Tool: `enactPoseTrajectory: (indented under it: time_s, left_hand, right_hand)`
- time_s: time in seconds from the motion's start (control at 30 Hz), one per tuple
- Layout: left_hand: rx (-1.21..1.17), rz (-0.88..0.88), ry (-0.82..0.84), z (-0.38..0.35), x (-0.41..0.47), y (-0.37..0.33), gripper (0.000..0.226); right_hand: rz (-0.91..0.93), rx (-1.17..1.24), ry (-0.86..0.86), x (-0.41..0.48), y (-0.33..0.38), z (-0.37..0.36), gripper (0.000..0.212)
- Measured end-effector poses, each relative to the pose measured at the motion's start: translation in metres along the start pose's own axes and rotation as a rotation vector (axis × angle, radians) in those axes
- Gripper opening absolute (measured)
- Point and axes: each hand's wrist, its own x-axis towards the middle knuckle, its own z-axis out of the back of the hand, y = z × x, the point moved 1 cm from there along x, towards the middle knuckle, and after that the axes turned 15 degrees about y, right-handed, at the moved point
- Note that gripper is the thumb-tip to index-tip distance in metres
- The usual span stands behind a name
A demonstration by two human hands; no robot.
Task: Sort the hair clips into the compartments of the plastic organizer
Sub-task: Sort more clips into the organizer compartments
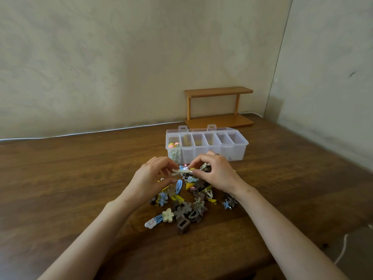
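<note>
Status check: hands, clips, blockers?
Left hand and right hand pinch one pale clip over the pile. Organizer open behind it, a few pieces in leftmost compartment. Nothing between pile and organizer.

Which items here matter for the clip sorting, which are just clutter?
Job: hair clip pile; plastic organizer; pale clip pinched by left hand and right hand.
Lying about: wooden shelf; white cable along the wall.

The pile of clips [185, 199] lies before the organizer [207, 147], shelf [219, 107] seemingly just behind.
</note>
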Motion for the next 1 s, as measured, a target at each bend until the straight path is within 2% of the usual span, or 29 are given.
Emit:
enactPoseTrajectory:
  time_s: [0.2,0.33,0.53,0.67,1.0]
  left_hand:
    - [0.023,-0.063,-0.089,0.0,-0.001,0.0,0.019]
    - [0.027,-0.073,-0.187,0.004,0.0,0.0,0.015]
    - [0.083,0.116,-0.41,0.028,0.019,0.008,0.013]
    - [0.162,0.236,-0.377,0.036,0.053,0.018,0.013]
    - [0.33,0.36,-0.178,0.024,0.098,0.042,0.024]
  right_hand:
    - [-0.043,0.061,0.027,0.0,-0.003,-0.001,0.011]
    - [-0.017,0.066,-0.06,0.001,-0.006,0.0,0.016]
    - [-0.047,0.059,-0.168,0.003,-0.022,0.006,0.01]
    - [-0.057,0.0,-0.159,0.004,-0.025,0.005,0.01]
    - [-0.052,0.003,-0.148,0.006,-0.031,0.004,0.01]
